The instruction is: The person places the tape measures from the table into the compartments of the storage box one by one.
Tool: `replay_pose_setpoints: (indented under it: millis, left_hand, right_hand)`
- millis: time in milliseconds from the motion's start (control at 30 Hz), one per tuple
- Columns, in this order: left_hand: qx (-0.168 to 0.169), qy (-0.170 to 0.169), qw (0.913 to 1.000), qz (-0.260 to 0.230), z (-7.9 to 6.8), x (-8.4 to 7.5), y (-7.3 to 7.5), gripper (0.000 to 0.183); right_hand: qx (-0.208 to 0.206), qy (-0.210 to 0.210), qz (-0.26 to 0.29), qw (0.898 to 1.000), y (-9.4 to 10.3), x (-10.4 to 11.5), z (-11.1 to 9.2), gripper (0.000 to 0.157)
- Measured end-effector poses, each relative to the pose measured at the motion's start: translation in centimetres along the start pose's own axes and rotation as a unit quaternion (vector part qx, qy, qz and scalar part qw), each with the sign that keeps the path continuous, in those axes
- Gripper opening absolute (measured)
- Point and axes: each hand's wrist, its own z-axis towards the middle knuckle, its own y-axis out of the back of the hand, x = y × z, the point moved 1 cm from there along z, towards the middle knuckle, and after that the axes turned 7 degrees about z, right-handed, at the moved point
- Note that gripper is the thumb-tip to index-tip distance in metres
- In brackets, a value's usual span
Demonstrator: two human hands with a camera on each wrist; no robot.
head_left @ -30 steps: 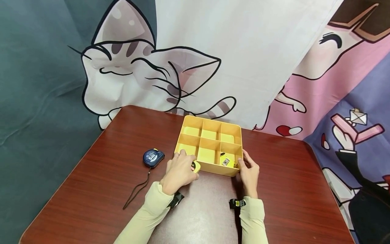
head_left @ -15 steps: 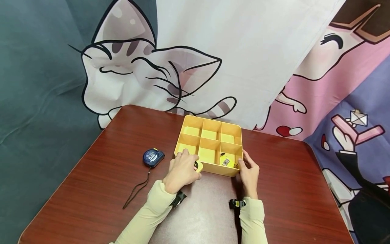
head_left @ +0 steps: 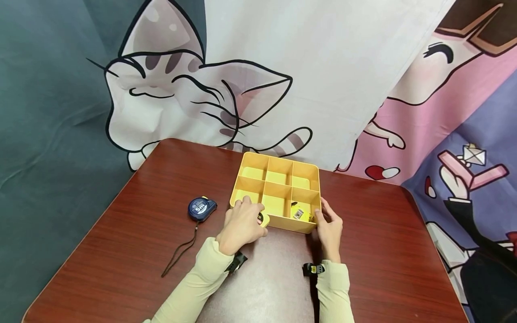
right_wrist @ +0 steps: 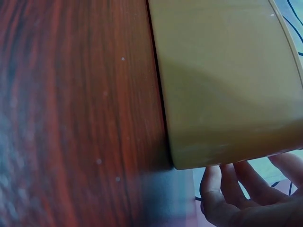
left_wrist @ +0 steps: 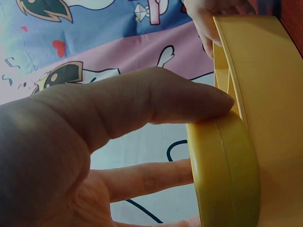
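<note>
In the head view my left hand (head_left: 242,224) pinches a yellow tape measure (head_left: 264,219) by the front left of a yellow compartment box (head_left: 286,223). The left wrist view shows the thumb pressed on top of its rounded yellow case (left_wrist: 226,165), close beside the box wall (left_wrist: 267,94). My right hand (head_left: 330,231) grips the box's front right corner, thumb at the rim and fingers along the right side. The fingertips (right_wrist: 213,177) meet the outer wall in the right wrist view. Another yellow tape measure (head_left: 300,214) lies in the front right compartment.
A navy blue 5m tape measure (head_left: 201,208) lies on the table left of the box, its dark cord (head_left: 180,248) trailing toward the near side. Behind the brown wooden table (head_left: 133,237) hangs a cartoon-printed cloth (head_left: 323,67).
My left hand has shifted slightly to the right along the box's front with the yellow tape measure, then stayed put. The right hand and the box look the same.
</note>
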Motion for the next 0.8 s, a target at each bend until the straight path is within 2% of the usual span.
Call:
replay_pose_setpoints:
  millis: [367, 800]
  left_hand:
    - [0.007, -0.003, 0.9999, -0.013, 0.31, 0.30, 0.86, 0.055]
    - [-0.009, -0.012, 0.9997, -0.018, 0.98, -0.05, 0.42, 0.054]
  right_hand:
    - [-0.004, -0.001, 0.002, 1.000, -0.16, 0.30, -0.10, 0.038]
    - [-0.001, -0.003, -0.003, 1.000, -0.10, 0.21, -0.04, 0.038]
